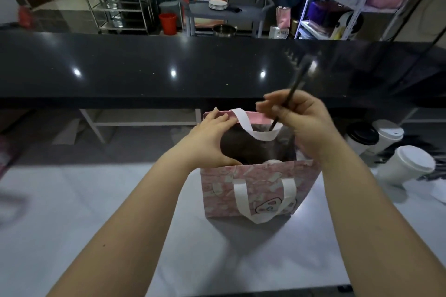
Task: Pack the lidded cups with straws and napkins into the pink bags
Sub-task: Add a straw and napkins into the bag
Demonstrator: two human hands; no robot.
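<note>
Head: straw pinched in right hand fingers (tilted) — over bag.

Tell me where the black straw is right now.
In the head view, right of centre, the black straw slants up from the right hand, which pinches it, with its lower end dipping into the open pink bag.

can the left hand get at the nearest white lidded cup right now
Probably not: the left hand rests on the pink bag, and the bag and right hand lie between it and the cup.
</note>
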